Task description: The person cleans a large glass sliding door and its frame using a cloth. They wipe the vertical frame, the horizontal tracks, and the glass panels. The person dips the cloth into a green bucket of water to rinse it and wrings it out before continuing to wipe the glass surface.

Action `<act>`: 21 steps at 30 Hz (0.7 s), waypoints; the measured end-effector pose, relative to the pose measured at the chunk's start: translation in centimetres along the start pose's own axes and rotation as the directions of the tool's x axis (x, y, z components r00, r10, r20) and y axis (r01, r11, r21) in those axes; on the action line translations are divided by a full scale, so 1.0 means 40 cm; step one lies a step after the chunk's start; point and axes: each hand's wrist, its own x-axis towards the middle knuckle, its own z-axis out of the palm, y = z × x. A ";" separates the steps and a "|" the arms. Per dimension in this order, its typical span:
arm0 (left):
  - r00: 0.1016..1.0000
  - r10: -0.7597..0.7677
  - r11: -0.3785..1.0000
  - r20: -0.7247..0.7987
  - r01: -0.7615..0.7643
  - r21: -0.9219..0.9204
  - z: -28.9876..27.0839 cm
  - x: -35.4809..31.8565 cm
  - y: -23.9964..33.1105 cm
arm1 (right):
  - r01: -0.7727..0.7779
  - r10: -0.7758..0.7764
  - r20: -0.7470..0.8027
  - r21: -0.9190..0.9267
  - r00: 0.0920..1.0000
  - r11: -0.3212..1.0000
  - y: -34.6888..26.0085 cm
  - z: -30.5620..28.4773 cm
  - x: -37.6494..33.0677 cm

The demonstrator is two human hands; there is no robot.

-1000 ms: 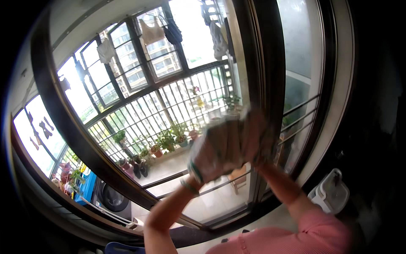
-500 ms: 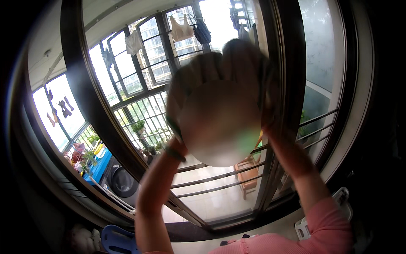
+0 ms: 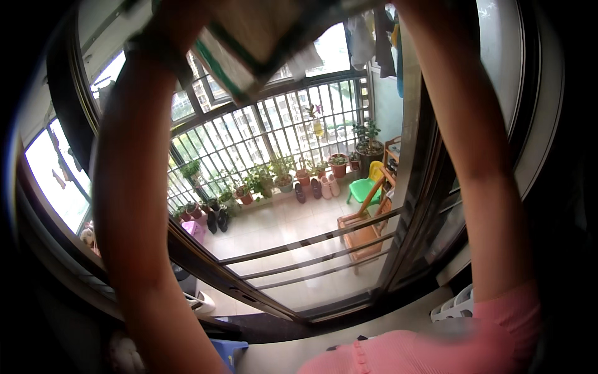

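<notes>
Both my forearms are raised past the sides of the picture toward its top edge. My left hand (image 3: pixel 187 22) is dark, blurred and cut off by that edge, with a dark band (image 3: pixel 152 53) round its wrist; its fingers are hidden. Close by, at top centre, hangs a blurred, pale and dark thing with green edging (image 3: pixel 240 53), too near and cropped to name. Whether my left hand grips it cannot be made out. My right forearm (image 3: pixel 464 106) runs up to the top edge, and the hand itself lies beyond the picture.
Ahead stands a dark-framed glass sliding door with horizontal bars (image 3: pixel 311 240). Behind it are potted plants (image 3: pixel 283 181), several shoes (image 3: pixel 324 188), a green and yellow chair (image 3: pixel 366 187), a wooden chair (image 3: pixel 361 240) and a railing (image 3: pixel 249 134). A blue plastic stool (image 3: pixel 229 352) is low left.
My hands and the blurred round thing between them have risen from mid-picture to the top edge. The view has tilted downward, so more balcony floor and plants show.
</notes>
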 end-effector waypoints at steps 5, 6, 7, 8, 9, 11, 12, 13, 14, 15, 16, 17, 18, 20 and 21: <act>0.883 0.400 0.828 -0.246 -0.463 -0.317 0.161 -0.337 0.113 | -0.193 0.221 0.232 -0.137 0.947 0.971 -0.175 -0.136 -0.304; 0.893 0.388 0.814 -0.229 -0.448 -0.370 0.170 -0.403 0.175 | -0.207 0.259 0.293 -0.196 0.920 0.958 -0.208 -0.195 -0.366; 0.906 0.371 0.800 -0.203 -0.423 -0.426 0.176 -0.474 0.243 | -0.224 0.306 0.355 -0.254 0.883 0.941 -0.246 -0.257 -0.435; 0.914 0.398 0.813 -0.073 -0.389 -0.433 0.177 -0.622 0.250 | -0.308 0.375 0.397 -0.224 0.838 0.925 -0.330 -0.249 -0.551; 0.920 0.389 0.791 -0.044 -0.358 -0.496 0.162 -0.715 0.317 | -0.310 0.417 0.457 -0.292 0.786 0.905 -0.390 -0.321 -0.592; 0.896 0.405 0.805 0.181 -0.255 -0.536 0.125 -1.024 0.345 | -0.421 0.501 0.580 -0.280 0.642 0.863 -0.590 -0.352 -0.749; 0.883 0.409 0.789 0.230 -0.214 -0.576 0.097 -1.130 0.391 | -0.451 0.534 0.631 -0.308 0.562 0.838 -0.664 -0.405 -0.785; 0.869 0.414 0.771 0.270 -0.177 -0.611 0.074 -1.224 0.424 | -0.479 0.554 0.667 -0.321 0.498 0.817 -0.730 -0.447 -0.814; 0.846 0.413 0.774 0.336 -0.131 -0.619 0.033 -1.309 0.430 | -0.524 0.559 0.710 -0.309 0.428 0.794 -0.805 -0.473 -0.828; 0.827 0.416 0.763 0.377 -0.093 -0.639 -0.002 -1.374 0.441 | -0.564 0.558 0.752 -0.306 0.351 0.767 -0.856 -0.497 -0.812; 0.809 0.415 0.757 0.417 -0.053 -0.651 -0.028 -1.422 0.446 | -0.582 0.534 0.807 -0.315 0.251 0.750 -0.880 -0.509 -0.776; 0.799 0.407 0.753 0.444 -0.018 -0.658 -0.049 -1.459 0.449 | -0.517 0.493 0.867 -0.389 0.075 0.762 -0.890 -0.508 -0.735; 0.792 0.405 0.745 0.457 0.005 -0.667 -0.063 -1.467 0.448 | -0.496 0.504 0.859 -0.401 0.088 0.770 -0.905 -0.501 -0.747; 0.802 0.400 0.725 0.443 0.018 -0.689 -0.059 -1.430 0.462 | -0.494 0.568 0.770 -0.388 0.290 0.778 -0.955 -0.494 -0.910; 0.802 0.380 0.738 0.461 0.038 -0.674 -0.060 -1.428 0.445 | -0.529 0.573 0.736 -0.345 0.360 0.775 -0.953 -0.483 -0.932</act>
